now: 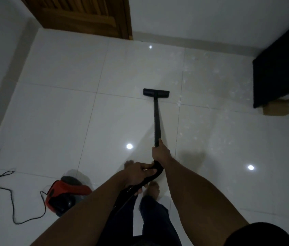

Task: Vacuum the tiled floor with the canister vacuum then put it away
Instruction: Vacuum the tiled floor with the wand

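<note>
- The right hand [158, 150] wraps closed around the lower end of the straight black vacuum wand [157, 119].
- The left hand [138, 176] is clenched on the curved black hose handle [155, 172].
- The flat black floor nozzle [156, 92] rests on the glossy white tiled floor [51, 112].
- The red and black canister vacuum [65, 192] sits at lower left, beside its black cord [7, 189].

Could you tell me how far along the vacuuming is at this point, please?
Midway, I'd judge. The tiles left of the floor head look clean. The right hand holds the wand and the left hand keeps a grip on the curved handle, so a pass is in hand. White debris remains toward the dark furniture. The red canister and its cord are still out.
</note>
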